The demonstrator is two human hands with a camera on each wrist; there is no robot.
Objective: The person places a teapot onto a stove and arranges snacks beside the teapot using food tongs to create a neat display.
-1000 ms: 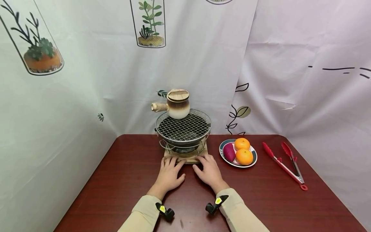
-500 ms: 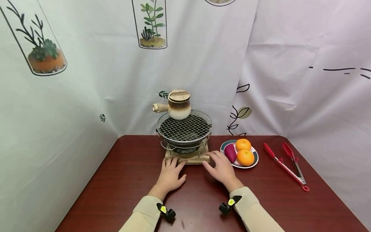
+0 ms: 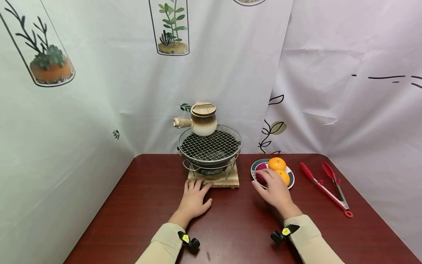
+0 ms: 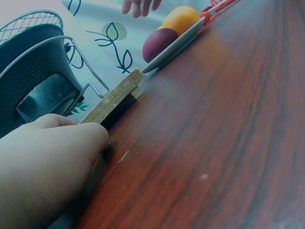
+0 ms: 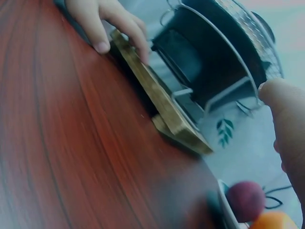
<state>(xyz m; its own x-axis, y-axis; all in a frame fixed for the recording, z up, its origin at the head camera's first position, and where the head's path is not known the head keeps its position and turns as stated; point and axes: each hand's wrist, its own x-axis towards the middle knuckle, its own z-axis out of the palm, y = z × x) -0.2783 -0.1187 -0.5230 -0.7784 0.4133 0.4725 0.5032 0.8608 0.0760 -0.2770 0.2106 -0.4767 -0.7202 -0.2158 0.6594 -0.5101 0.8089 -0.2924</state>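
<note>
My left hand (image 3: 194,200) rests with its fingers on the front left edge of a wooden board (image 3: 227,181). On that board stands a round grill stove (image 3: 211,146) with a wire mesh top. My right hand (image 3: 274,191) is over the near left side of a plate (image 3: 255,167), its fingers spread. In the left wrist view, a gap shows between its fingers and the food. The plate carries a purple, rounded piece of food (image 4: 159,44), partly covered by the right hand in the head view, and two oranges (image 3: 277,164).
A clay pot (image 3: 203,124) with a wooden lid and side handle sits at the back of the mesh. Red and silver tongs (image 3: 331,192) lie spread at the table's right side. A printed white curtain (image 3: 230,73) stands behind the dark red table (image 3: 148,205).
The right hand has left the front right of the wooden board and moved right to over the plate. The left hand stays on the board.
</note>
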